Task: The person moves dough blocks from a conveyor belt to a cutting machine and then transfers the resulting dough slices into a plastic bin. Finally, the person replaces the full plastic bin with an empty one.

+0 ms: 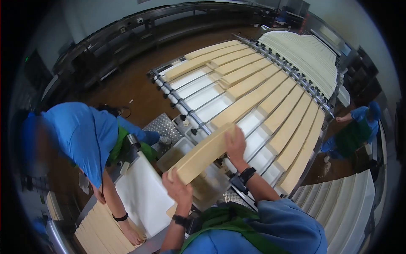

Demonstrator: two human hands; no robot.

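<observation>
Left hand [178,186] grips the near end of a long pale slab [203,154] | right hand [235,145] closes over its far end | slab is held tilted just above the roller rack [190,112], where more slabs [270,99] lie side by side | co-worker in blue [82,135] bends over strips [101,230] at left.

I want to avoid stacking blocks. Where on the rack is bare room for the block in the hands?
Bare white slots lie at the rack's left, below the short blocks. The right side is crowded with long blocks. Both hands grip the block.
</observation>
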